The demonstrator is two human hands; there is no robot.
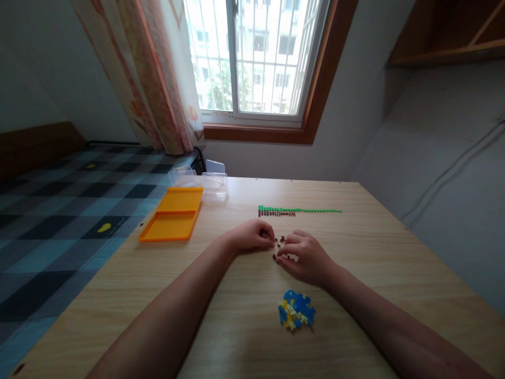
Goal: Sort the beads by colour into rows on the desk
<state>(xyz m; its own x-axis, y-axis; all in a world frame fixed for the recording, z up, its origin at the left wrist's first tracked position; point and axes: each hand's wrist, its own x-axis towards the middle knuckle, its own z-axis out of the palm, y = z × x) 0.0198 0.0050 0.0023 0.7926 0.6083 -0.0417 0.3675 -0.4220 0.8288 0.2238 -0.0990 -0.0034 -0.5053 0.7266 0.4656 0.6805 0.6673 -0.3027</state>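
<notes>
My left hand (254, 235) and my right hand (305, 256) rest close together on the wooden table (355, 326), both with fingers curled into a pinch. Between their fingertips lie several small dark brown pieces (281, 246). What each pinch holds is too small to make out. Farther back on the table runs a long straight row of green pieces (300, 210), with a shorter row of brown pieces (276, 213) right under its left end. Nearer to me, below my right hand, sits a small heap of blue, yellow and white pieces (296, 309).
An open orange tray (173, 214) lies at the table's left edge, with clear plastic boxes (205, 184) behind it. Left of the table is a bed with a checked cover (59, 210). A window (256, 58) and a curtain (158, 79) stand behind.
</notes>
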